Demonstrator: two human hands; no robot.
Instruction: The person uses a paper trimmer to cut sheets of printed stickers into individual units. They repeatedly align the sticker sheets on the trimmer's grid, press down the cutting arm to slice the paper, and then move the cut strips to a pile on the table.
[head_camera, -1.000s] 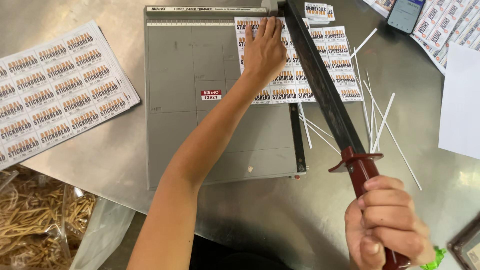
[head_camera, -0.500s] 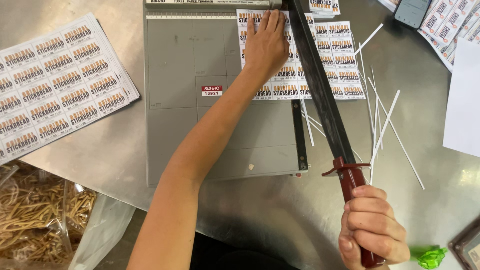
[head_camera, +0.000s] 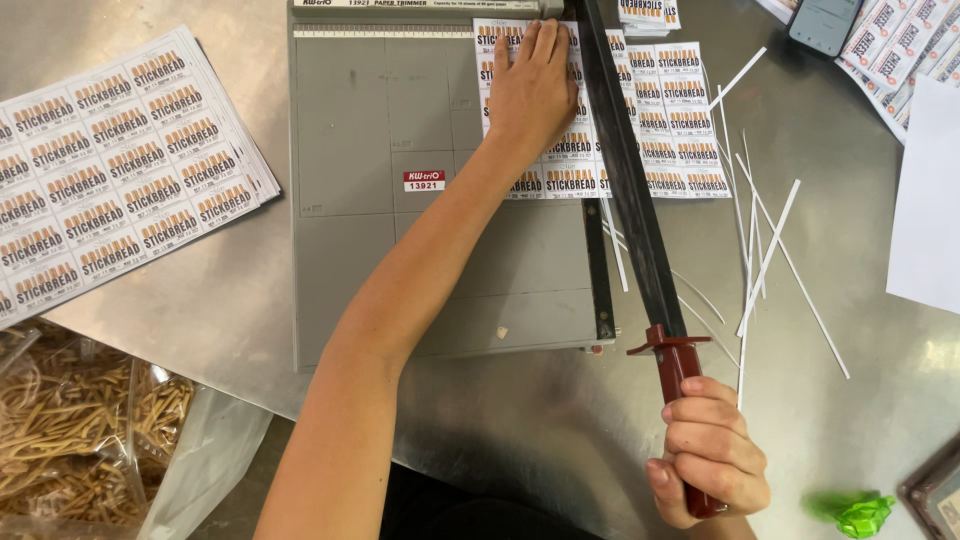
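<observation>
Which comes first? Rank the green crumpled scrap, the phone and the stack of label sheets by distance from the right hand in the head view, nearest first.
From the right hand, which grips the cutter's handle:
1. Green crumpled scrap, just to its right at the bottom edge.
2. Phone, far up at the top right.
3. Stack of label sheets, across the table on the left.

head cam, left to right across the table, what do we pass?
Stack of label sheets → grey paper trimmer → left hand pressing a label sheet → trimmer blade arm → right hand on the red handle → white paper strips → green crumpled scrap.
</observation>
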